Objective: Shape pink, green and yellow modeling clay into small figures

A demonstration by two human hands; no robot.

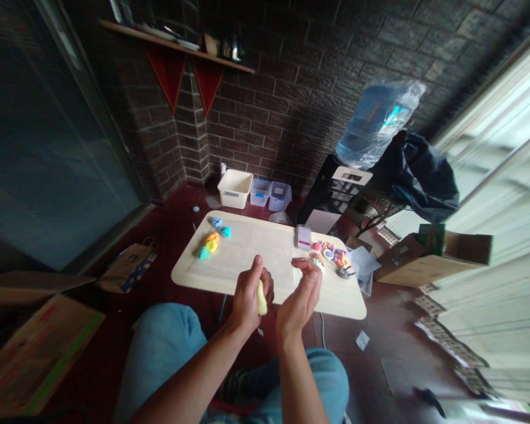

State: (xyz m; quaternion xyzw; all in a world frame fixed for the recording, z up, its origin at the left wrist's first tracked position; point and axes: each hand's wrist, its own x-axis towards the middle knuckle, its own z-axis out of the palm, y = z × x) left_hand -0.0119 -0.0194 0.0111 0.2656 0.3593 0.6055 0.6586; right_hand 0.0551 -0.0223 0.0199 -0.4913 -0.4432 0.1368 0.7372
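My left hand (249, 294) is wrapped round a pale yellow lump of modelling clay (261, 299), which pokes out below the fingers. The thumb points up, and part of the lump is hidden in the palm. To its right, my right hand (301, 297) is apart from the clay, fingers stretched and slightly curved, holding nothing. Both hands are over the near edge of a small cream table (265, 235). Several coloured clay lumps lie at the table's left, among them a teal lump (204, 252), a yellow lump (211, 245) and a blue lump (216, 222).
Small colourful clay pieces (329, 253) and a flat pale box (304, 237) lie on the table's right. Behind stand a cream bin (235, 188), a clear tub (260, 192) and a water dispenser bottle (377, 121). Cardboard boxes (428, 259) flank the table.
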